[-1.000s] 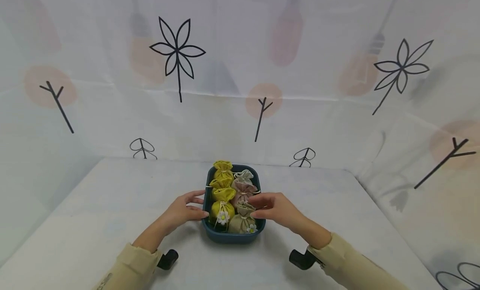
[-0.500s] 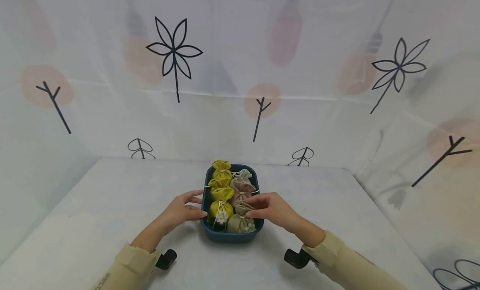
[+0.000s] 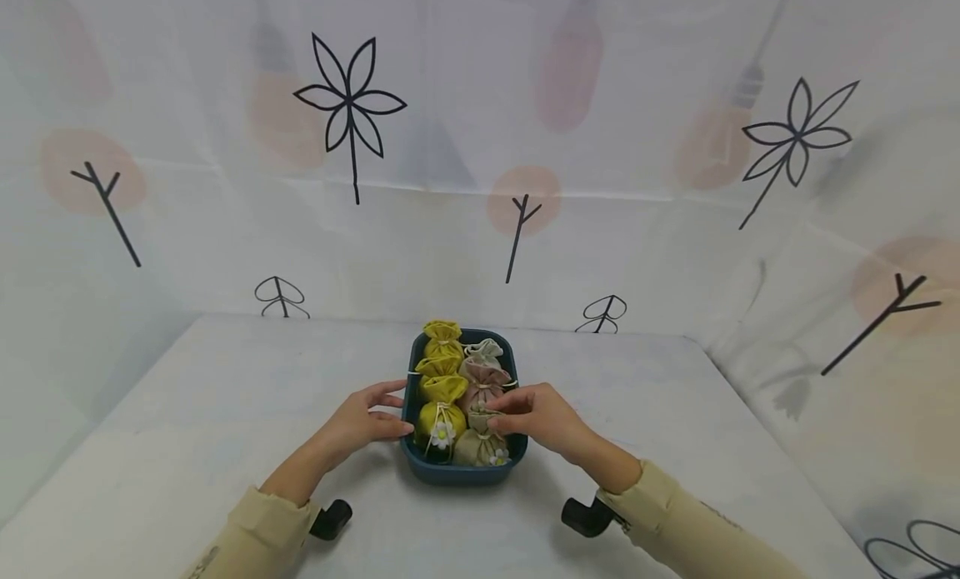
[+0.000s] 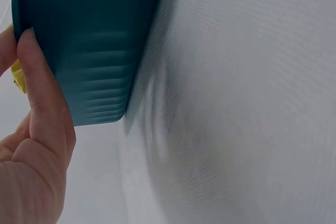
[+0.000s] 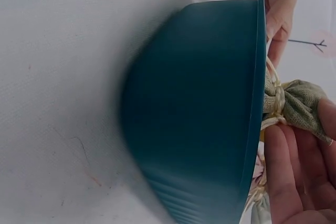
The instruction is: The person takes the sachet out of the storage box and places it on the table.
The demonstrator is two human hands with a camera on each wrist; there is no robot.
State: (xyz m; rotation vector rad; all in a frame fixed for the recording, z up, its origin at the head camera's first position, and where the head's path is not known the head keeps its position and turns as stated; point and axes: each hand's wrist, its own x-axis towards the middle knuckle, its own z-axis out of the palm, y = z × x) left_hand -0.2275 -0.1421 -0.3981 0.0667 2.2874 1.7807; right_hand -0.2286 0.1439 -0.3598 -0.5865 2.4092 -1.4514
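A dark blue-green plastic basin (image 3: 463,474) stands on the table, packed with small drawstring pouches. My right hand (image 3: 551,421) pinches the gathered top of the olive-green drawstring pouch (image 3: 480,450), nearest on the right side; the thumb lies on its ruffled cloth in the right wrist view, and the pouch (image 5: 302,103) sticks up past the rim. At the basin's left rim, my left hand (image 3: 360,416) rests with fingers spread and fairly straight, fingertips touching the edge. In the left wrist view this hand (image 4: 44,129) meets the rim and outer wall.
Yellow pouches (image 3: 442,416) fill the basin's left row, the nearest with a white flower charm. Behind the olive pouch sit a pink pouch (image 3: 483,377) and a pale one (image 3: 486,348). A patterned cloth (image 3: 442,146) hangs behind the white table (image 3: 300,371).
My right hand has moved slightly left and its fingers have closed on the olive pouch's top, which now stands more upright. The left hand stays at the rim.
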